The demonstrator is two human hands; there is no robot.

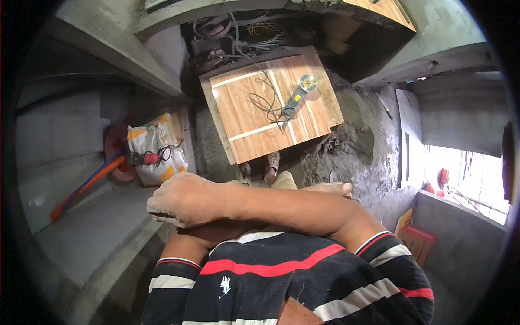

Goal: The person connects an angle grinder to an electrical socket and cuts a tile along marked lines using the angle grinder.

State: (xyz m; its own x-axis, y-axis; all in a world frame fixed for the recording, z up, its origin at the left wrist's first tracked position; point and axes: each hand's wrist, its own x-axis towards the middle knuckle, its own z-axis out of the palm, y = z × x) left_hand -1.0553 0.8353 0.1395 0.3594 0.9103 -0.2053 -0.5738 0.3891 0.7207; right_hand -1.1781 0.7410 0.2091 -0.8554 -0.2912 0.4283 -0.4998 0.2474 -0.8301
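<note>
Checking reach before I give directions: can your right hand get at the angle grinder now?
Probably not: the right hand is folded across to the left, away from the angle grinder. Otherwise, nothing seems to block the way from above.

Angle grinder (295, 102) aslant on wood-grain panel (244, 115)

Black short-sleeved shirt (260, 284); red, off-white stripes (271, 269); small white chest emblem (225, 286); red-and-white sleeve trim (179, 261).

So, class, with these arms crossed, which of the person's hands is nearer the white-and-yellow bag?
Right. The right hand is just below and right of the bag in the picture; the left hand is much farther right.
</note>
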